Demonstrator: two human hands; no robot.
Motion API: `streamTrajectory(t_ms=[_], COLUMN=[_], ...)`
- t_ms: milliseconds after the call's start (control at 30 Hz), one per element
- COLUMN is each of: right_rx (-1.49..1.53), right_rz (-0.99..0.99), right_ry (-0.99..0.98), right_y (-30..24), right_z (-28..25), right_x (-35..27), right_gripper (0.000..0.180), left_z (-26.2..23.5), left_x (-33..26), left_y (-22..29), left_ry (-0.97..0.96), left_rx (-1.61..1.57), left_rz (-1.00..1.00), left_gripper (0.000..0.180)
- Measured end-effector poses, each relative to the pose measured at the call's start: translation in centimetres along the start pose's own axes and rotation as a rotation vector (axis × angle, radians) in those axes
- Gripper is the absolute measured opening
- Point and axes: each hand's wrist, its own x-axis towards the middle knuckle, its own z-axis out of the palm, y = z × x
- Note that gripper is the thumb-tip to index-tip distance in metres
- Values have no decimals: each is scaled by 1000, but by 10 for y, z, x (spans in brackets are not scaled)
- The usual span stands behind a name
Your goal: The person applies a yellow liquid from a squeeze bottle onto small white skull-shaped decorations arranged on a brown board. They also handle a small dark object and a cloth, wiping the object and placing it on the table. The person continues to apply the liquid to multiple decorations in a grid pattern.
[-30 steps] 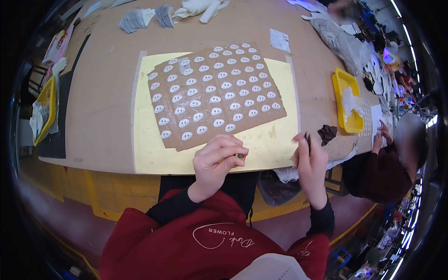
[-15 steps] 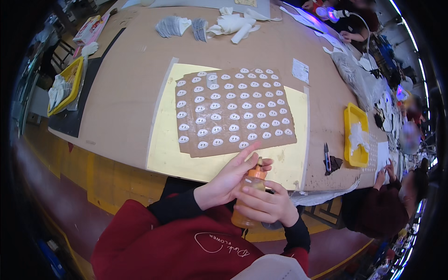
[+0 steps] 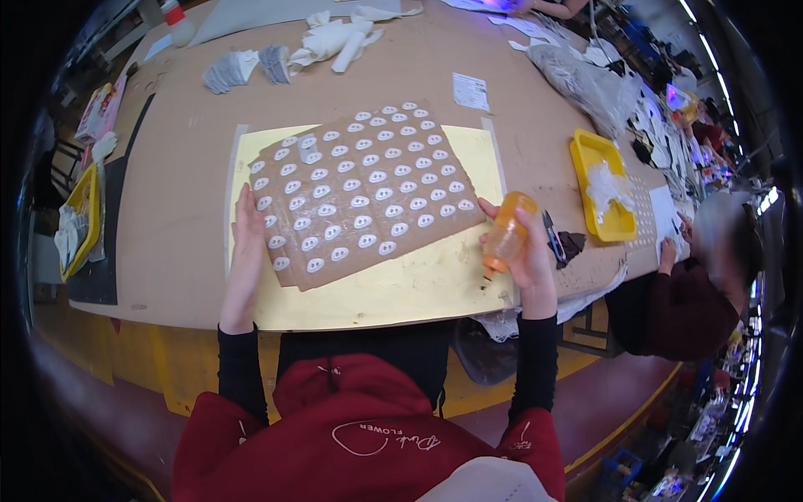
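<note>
My right hand [image 3: 535, 259] grips a clear plastic squeeze bottle [image 3: 510, 226] of orange liquid. Its orange cap and narrow nozzle point down, tilted over the right part of a pale yellow sheet [image 3: 376, 303]. On that sheet lies brown cardboard [image 3: 293, 237], turned at an angle, with rows of small white rounded pieces [image 3: 360, 202], each marked with two dark dots. The right fingertips reach the board's right corner. My left hand [image 3: 245, 243] is at the board's left edge, fingers stretched out and holding nothing.
Scissors-like snips [image 3: 552, 237] and dark cloth [image 3: 571, 247] lie right of the bottle. Yellow trays [image 3: 626, 227] [image 3: 92, 188] stand at both sides. White fabric scraps [image 3: 330, 42] lie at the back, a plastic bag [image 3: 577, 79] at the back right. A co-worker [image 3: 690, 289] sits at the right.
My hands have moved apart; the left went to the board's left edge. The bottle, earlier upright between both hands, is now upside down in my right hand. The cardboard has turned counter-clockwise.
</note>
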Motion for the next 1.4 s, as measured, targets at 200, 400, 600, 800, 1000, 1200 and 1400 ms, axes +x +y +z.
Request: streamTrajectory(t_ms=[200, 400, 600, 800, 1000, 1200, 1400], right_rx=[-247, -513, -263, -338, -310, -65, -477], right_rz=[-118, -505, -528, -622, -681, -683, -685], right_ry=[-85, 58, 131, 236, 248, -52, 244], right_y=[4, -10, -41, -50, -55, -57, -52], right_z=[-1, 18, 19, 6, 20, 16, 28], right_x=[-10, -46, -54, -49, -37, -18, 7], right_gripper=[49, 57, 51, 45, 61, 73, 76], left_z=[6, -8, -12, -11, -15, -13, -5], left_x=[3, 7, 7, 10, 20, 35, 47], left_y=[19, 4, 5, 4, 1, -5, -4], left_ry=[179, -21, -70, -93, -108, -51, -153], left_rx=[-764, -1114, -1179, -1179, -1180, -1127, -1282], left_rz=[-127, -374, -388, -376, -380, -418, -455], left_gripper=[50, 42, 42, 42, 43, 45, 49])
